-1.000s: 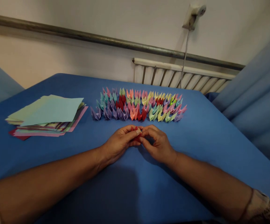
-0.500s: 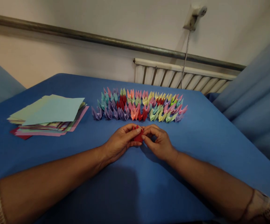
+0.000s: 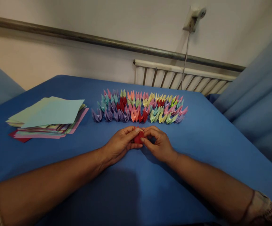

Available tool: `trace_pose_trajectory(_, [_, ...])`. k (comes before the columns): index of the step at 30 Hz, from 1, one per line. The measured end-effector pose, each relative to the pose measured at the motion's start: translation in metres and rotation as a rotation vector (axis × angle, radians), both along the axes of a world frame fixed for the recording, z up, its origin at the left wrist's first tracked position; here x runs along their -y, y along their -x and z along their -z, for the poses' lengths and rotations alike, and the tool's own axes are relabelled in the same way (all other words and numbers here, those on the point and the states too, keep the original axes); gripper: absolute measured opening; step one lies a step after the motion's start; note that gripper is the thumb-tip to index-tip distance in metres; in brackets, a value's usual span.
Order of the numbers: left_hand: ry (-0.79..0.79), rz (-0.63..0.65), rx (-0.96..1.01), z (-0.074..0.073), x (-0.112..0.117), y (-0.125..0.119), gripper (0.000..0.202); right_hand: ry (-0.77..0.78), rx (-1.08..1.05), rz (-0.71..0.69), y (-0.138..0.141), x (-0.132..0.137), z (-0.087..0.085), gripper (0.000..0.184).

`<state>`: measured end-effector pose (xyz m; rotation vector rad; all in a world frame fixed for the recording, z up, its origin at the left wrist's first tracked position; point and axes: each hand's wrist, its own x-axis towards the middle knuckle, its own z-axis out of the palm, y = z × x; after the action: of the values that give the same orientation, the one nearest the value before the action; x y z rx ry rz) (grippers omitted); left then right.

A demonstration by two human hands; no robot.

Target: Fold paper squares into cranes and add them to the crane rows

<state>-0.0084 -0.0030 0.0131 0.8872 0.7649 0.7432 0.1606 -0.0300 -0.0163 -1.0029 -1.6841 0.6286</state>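
Observation:
A small folded piece of red paper [image 3: 139,137] is pinched between both my hands just above the blue table [image 3: 208,138]. My left hand [image 3: 120,144] grips its left side with thumb and fingers closed. My right hand [image 3: 158,142] pinches its right side, fingers curled. Most of the red paper is hidden by my fingers. Just beyond my hands stand rows of several small folded paper cranes [image 3: 139,106] in purple, red, pink, green and yellow.
A stack of coloured square paper sheets [image 3: 48,116], light blue on top, lies at the left of the table. A white radiator [image 3: 185,77] and a metal rail [image 3: 79,36] run along the wall behind. Blue fabric [image 3: 260,94] hangs at the right.
My fingers have shifted slightly on the red paper, which has turned a little between them. Both hands stay in the same place on the table.

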Motion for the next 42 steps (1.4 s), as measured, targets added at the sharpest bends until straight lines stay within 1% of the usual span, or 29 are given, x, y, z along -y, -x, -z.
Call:
trace_pose_trajectory(3, [0.009,0.016,0.025,-0.001,-0.001,0.001,0.027,0.105,-0.098,0.053,-0.001,-0.007,0.004,0.007])
trace_pose_trajectory(5, [0.005,0.005,0.023,0.000,-0.002,0.001,0.025,0.173,-0.167,0.083,-0.002,-0.011,0.006,0.011])
trace_pose_trajectory(7, [-0.014,-0.019,0.010,0.002,-0.002,0.001,0.023,0.203,-0.218,0.103,-0.003,-0.014,0.007,0.014])
trace_pose_trajectory(12, [-0.041,-0.074,-0.035,0.007,-0.003,0.000,0.022,0.192,-0.266,0.094,-0.003,-0.014,0.007,0.018])
trace_pose_trajectory(17, [-0.055,-0.052,-0.044,0.008,-0.003,0.000,0.023,0.176,-0.250,0.088,-0.005,-0.013,0.005,0.020])
trace_pose_trajectory(23, [-0.118,-0.050,-0.137,0.007,-0.001,-0.001,0.029,0.167,-0.258,0.085,-0.006,-0.013,0.001,0.022])
trace_pose_trajectory(27, [-0.192,-0.044,-0.169,0.004,-0.001,-0.001,0.033,0.225,-0.275,0.084,-0.006,-0.013,0.000,0.024])
trace_pose_trajectory(30, [-0.246,-0.085,-0.203,0.002,-0.001,-0.001,0.029,0.280,-0.326,0.083,-0.004,-0.013,0.003,0.020])
trace_pose_trajectory(33, [-0.290,-0.137,-0.236,0.002,-0.001,0.000,0.023,0.248,-0.337,0.142,-0.003,-0.012,0.007,0.020])
trace_pose_trajectory(36, [-0.318,-0.163,-0.241,0.003,-0.001,0.000,0.021,0.147,-0.216,0.214,-0.004,-0.009,0.008,0.017])
trace_pose_trajectory(39, [-0.356,-0.184,-0.256,0.003,-0.002,0.000,0.020,0.058,-0.091,0.202,-0.004,-0.005,0.004,0.007])
trace_pose_trajectory(41, [-0.385,-0.201,-0.273,0.003,-0.002,0.000,0.019,0.045,-0.043,0.170,-0.004,-0.003,0.002,0.003])
trace_pose_trajectory(42, [-0.397,-0.206,-0.280,0.003,-0.002,0.001,0.019,0.051,-0.036,0.160,-0.004,-0.002,0.002,0.005])
